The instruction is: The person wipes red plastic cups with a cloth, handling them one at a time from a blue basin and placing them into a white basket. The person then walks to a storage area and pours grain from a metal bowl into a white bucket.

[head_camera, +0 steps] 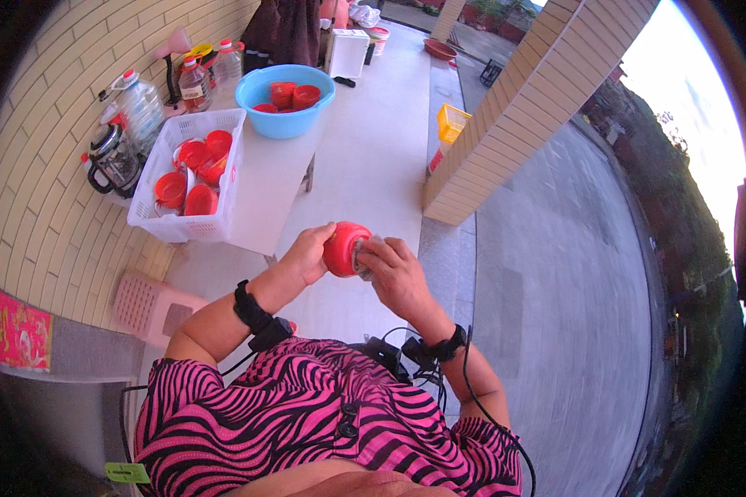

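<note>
In front of my body my left hand (314,251) grips a red bowl (342,250) by its left side. The bowl is tilted, its opening towards the right. My right hand (395,270) holds a greyish cloth (368,258) against the bowl's rim and opening; the fingertips are partly hidden there. Up and to the left, a white plastic basket (189,233) holds several red cups and some white pieces. Beyond it a light blue basin (286,124) has several red cups in it. Both stand on a white table (258,211).
Plastic bottles (140,105) and a glass jug with a black handle (117,163) line the brick wall. A pink plastic stool (152,304) stands below the table. A tiled pillar (503,118) rises at the right, a yellow crate (452,124) beside it. Black cables hang near my right arm.
</note>
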### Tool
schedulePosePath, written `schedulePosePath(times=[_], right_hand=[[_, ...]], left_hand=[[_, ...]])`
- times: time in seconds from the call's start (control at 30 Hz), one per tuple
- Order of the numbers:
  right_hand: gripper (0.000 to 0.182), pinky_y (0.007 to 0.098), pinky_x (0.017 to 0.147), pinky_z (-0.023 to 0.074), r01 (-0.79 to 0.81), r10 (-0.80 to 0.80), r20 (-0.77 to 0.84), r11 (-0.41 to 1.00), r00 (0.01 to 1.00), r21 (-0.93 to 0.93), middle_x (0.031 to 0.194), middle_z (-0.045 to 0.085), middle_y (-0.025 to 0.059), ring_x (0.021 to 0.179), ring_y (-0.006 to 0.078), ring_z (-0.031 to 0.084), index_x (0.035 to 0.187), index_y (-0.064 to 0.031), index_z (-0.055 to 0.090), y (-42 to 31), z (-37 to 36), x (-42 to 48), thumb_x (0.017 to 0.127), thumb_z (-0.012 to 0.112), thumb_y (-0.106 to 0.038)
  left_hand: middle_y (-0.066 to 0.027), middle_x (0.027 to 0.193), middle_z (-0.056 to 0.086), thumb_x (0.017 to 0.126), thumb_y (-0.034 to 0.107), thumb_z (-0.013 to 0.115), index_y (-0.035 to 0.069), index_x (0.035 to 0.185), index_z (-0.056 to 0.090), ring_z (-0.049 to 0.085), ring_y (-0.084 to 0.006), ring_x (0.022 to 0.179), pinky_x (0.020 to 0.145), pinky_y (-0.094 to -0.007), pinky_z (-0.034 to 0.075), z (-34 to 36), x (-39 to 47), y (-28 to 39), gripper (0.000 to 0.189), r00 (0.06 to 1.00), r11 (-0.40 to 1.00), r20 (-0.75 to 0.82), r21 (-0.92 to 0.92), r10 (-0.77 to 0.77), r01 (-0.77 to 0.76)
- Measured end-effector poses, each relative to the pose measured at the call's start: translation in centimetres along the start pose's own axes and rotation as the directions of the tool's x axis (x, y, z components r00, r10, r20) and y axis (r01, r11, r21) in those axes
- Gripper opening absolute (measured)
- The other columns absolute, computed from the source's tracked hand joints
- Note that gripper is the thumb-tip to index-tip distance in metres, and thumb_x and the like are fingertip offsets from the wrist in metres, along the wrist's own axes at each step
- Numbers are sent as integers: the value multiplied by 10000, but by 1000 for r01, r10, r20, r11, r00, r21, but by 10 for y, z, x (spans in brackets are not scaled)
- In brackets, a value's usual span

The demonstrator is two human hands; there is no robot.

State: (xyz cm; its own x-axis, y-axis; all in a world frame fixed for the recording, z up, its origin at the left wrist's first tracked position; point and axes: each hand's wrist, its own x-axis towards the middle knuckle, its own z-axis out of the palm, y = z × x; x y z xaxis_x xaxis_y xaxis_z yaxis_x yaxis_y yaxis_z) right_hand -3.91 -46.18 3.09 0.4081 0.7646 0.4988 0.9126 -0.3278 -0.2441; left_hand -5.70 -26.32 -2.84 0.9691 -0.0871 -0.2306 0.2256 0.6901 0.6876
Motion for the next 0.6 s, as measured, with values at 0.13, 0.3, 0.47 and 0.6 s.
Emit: schedulePosePath(times=[0.13, 0.3, 0.47, 0.6], right_hand=[[368, 381, 775, 459, 32, -33, -1, 984, 999, -174, 1119, 535, 83, 979, 291, 519, 1040, -111, 593, -2, -3, 8, 676, 629, -70], [326, 402, 744, 464, -173, 178, 119, 984, 977, -53, 1043, 536, 95, 930, 296, 533, 1053, -119, 588, -7, 17, 8, 730, 621, -90], [363, 358, 766, 498, -278, 219, 179, 845, 959, 457, 1018, 549, 124, 933, 286, 566, 1076, -56, 597, -5, 14, 19, 718, 641, -18], [394, 317, 807, 484, -248, 251, 72, 796, 965, 552, 1052, 563, 137, 952, 267, 578, 1058, -9, 608, -8, 18, 31, 670, 627, 55]], left_hand=[[-185, 1152, 564, 1000, 239, 280, -79, 1167, 487, 587, -272, 1023, 911, -427, 472, -5, -7, 7, 414, 999, 999, 1, 33, -32, 32], [-145, 1071, 599, 981, 231, 356, -62, 1107, 541, 603, -221, 954, 866, -380, 487, -14, -12, 2, 369, 982, 984, -94, 77, 166, -159], [-10, 793, 571, 951, 262, 457, 3, 861, 601, 508, -85, 741, 694, -263, 438, -6, -17, -9, 309, 824, 839, -267, 385, 500, -384], [-6, 800, 565, 960, 268, 451, 1, 904, 598, 502, -79, 736, 701, -260, 436, -1, -31, -2, 310, 837, 869, -285, 323, 467, -375]])
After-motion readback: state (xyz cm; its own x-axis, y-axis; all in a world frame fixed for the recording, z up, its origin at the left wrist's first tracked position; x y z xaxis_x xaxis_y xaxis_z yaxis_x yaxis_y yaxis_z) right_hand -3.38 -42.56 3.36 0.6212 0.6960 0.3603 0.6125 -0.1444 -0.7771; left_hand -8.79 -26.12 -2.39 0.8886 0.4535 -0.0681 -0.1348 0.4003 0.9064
